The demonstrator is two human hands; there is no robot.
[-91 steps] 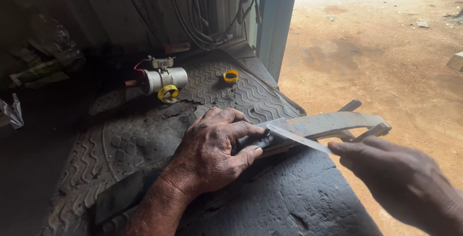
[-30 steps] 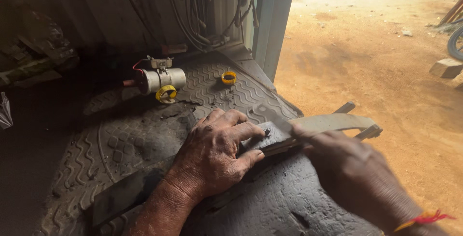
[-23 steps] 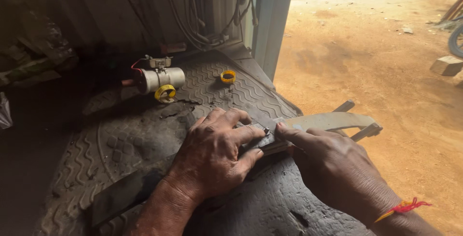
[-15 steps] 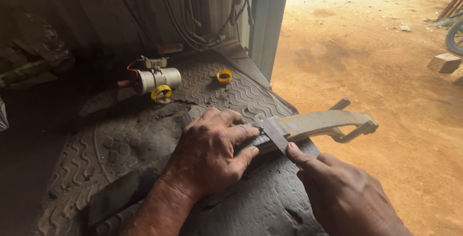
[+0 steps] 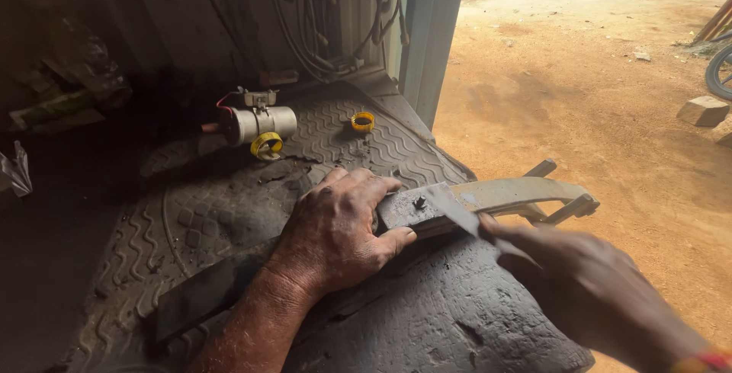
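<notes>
Nearest the camera, at the lower right: right hand [image 5: 595,297], fingers pressed together around the handle end of a flat metal file [image 5: 457,209] (handle itself hidden inside the grip). File blade angled up and to the left, its tip resting on the top face of a curved metal bracket [image 5: 496,196]. A red and yellow thread band [image 5: 705,360] at the right wrist, bottom right corner.

Just left of that: left hand [image 5: 339,232], palm down, fingers spread a little and curled over the near end of the bracket, thumb stretched along its lower edge, pressing it onto a worn black tyre section [image 5: 427,312]. A small bolt head [image 5: 418,202] on the bracket, just beside the left fingertips. Bracket lying across the right edge of the tyre section, its far end (forked, with two short prongs) jutting out past that edge above the sandy ground [image 5: 610,114].

Farther back, on the ribbed rubber tread near its far edge: a small silver cylinder motor [image 5: 259,123] with red wires, a yellow ring [image 5: 266,144] touching its front, and a second yellow ring [image 5: 362,121] well apart to the right.

Beyond, a bundle of dark cables [image 5: 320,22] hanging against the wall beside a pale blue door post [image 5: 431,38]. Far right, out on the ground: a stone block [image 5: 703,110] and part of a wheel [image 5: 720,72].
</notes>
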